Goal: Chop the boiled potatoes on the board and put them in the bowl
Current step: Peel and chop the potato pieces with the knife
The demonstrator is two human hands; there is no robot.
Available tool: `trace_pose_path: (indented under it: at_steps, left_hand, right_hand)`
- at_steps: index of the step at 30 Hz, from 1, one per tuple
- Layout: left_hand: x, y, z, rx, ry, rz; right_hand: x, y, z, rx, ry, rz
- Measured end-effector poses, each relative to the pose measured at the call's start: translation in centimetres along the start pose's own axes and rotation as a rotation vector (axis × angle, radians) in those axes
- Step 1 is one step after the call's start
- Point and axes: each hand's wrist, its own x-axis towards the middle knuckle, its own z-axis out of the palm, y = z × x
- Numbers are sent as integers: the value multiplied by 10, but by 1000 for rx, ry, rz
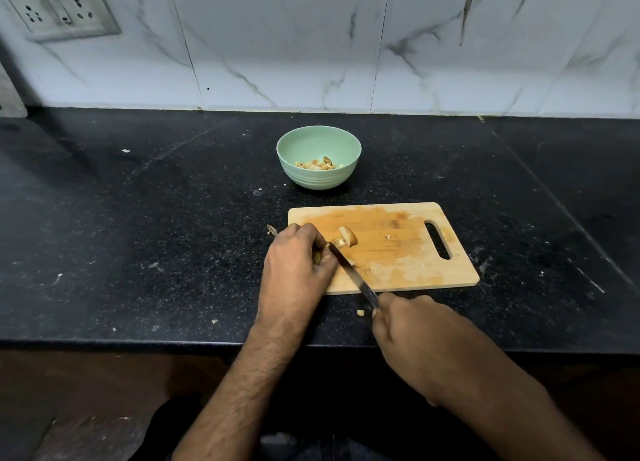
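Potato piece (347, 236): on wooden chopping board (398, 252), left part, under knife (353, 273) tip. Left hand (299, 256): fingers curled, pinning the potato. Right hand (412, 329): gripping knife handle. Green bowl (318, 157): chopped pieces inside, behind board on black surface (138, 235).

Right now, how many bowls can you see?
1. The green bowl sits on the black counter behind the cutting board, with chopped potato pieces inside.
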Motion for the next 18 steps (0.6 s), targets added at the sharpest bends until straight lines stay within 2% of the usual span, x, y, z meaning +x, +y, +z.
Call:
trace_pose_path:
  at_steps: [5,11,15,18]
  left_hand:
    - [-1,-3,-4,-34,-3,-3]
    - [-3,-7,-10,-149,-29,-4]
    - [-5,-2,-18,-145,-10,201]
    - [-3,2,-20,67,-103,342]
  right_hand:
    - [-9,3,-10,-7,20,6]
    - [-6,-1,-21,-15,163,11]
    - [3,-3,-18,-54,207,16]
    - [3,-6,-14,-81,210,15]
